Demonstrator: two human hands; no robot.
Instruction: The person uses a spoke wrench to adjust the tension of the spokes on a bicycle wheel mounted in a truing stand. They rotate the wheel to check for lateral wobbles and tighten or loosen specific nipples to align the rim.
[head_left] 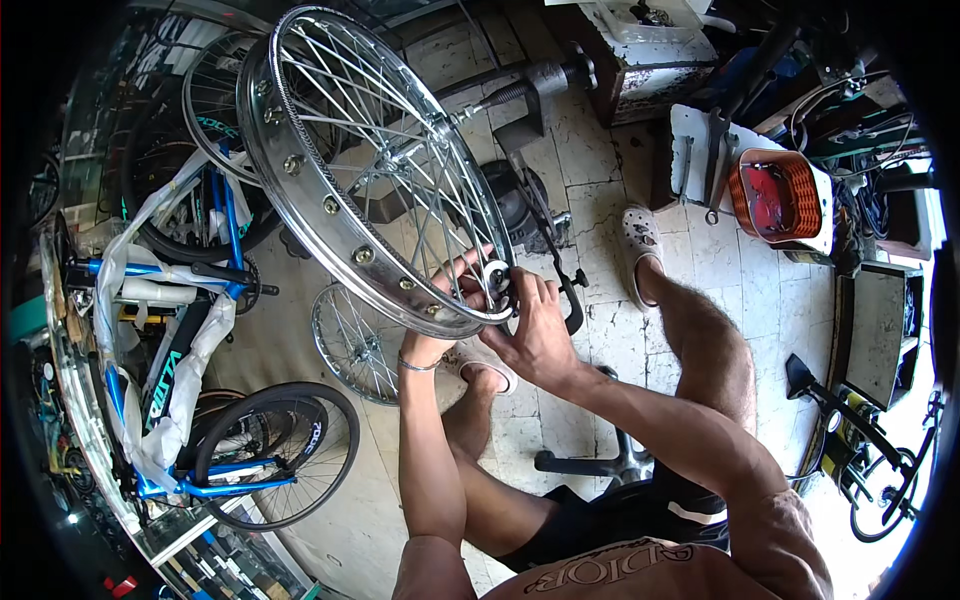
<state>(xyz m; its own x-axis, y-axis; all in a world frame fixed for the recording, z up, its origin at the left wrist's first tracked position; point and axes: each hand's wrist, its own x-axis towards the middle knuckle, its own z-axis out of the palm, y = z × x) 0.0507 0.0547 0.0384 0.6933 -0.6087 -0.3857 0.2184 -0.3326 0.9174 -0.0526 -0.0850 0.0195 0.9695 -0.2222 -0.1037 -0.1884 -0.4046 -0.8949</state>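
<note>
A spoked metal wheel (345,235) stands tilted in front of me, its hub against a metal stand (520,85). Nipples line the broad, shiny rim, which has no tyre. At the rim's near end, my left hand (452,290) wraps round it from below, and its fingers show among the spokes. My right hand (535,330) is closed at the rim's right edge, fingers bent. Between the fingers of both hands sits a small pale ring-shaped tool (495,272), apparently a spoke wrench, against the right fingertips. Part of it is hidden.
Left of me stands a blue bicycle frame (230,225) partly wrapped in plastic, with black-tyred wheels. Another spoked wheel (365,350) lies beneath the raised one. At right, wrenches (715,165) and an orange basket (775,195) lie on a bench. A black stool base (600,462) stands below my right arm.
</note>
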